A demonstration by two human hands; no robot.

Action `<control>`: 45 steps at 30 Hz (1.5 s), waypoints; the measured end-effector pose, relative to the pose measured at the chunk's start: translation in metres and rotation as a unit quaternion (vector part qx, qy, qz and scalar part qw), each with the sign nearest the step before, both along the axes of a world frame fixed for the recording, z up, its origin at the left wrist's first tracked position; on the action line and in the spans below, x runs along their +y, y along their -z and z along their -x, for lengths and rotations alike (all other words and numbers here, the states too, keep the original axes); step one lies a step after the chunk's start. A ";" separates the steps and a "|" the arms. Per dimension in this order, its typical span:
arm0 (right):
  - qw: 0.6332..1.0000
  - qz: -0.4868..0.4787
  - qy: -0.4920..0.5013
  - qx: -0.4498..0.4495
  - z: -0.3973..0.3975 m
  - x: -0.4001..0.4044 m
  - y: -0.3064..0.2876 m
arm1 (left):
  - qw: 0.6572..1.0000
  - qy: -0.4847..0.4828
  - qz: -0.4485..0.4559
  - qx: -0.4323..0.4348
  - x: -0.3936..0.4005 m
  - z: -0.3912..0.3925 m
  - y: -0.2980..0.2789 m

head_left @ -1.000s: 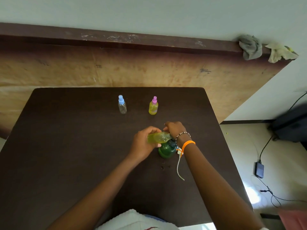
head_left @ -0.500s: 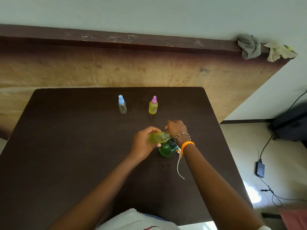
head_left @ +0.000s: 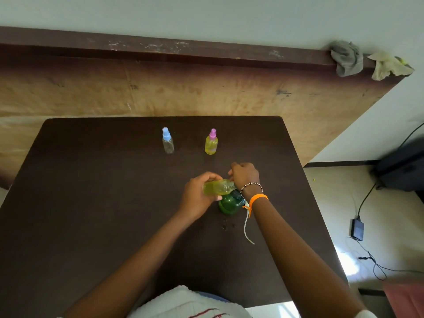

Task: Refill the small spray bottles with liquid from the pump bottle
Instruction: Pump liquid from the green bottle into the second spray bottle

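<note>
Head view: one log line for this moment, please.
left hand: holds small bottle tilted | right hand: at its neck | pump bottle: below

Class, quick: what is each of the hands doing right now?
Left hand: grips the small yellow bottle, held sideways.
Right hand: fingers curled above the green pump bottle; contents hidden.

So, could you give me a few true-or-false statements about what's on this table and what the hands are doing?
1. The left hand holds a small yellow bottle tipped on its side. True.
2. The blue-capped bottle is full of yellow liquid. False: it looks clear and empty.
3. The pink-capped bottle stands upright holding yellow liquid. True.
4. The green pump bottle stands at the table's far left corner. False: it is right under the hands.
5. The right hand lies flat on the table. False: its fingers are curled at the yellow bottle's neck.
</note>
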State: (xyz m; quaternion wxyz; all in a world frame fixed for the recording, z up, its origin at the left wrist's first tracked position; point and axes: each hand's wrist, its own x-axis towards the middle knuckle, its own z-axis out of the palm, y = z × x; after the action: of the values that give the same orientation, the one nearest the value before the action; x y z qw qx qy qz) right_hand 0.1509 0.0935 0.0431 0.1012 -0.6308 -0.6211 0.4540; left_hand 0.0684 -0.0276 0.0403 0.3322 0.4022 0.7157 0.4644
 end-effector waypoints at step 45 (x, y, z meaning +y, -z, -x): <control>0.998 -0.003 -0.059 -0.018 -0.002 -0.001 -0.011 | 0.999 0.008 0.000 -0.042 0.001 0.002 0.000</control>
State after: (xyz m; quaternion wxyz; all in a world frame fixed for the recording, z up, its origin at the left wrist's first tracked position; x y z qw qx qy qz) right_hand 0.1526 0.0921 0.0536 0.0646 -0.6014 -0.6599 0.4457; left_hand 0.0664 -0.0271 0.0403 0.3657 0.3878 0.6980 0.4782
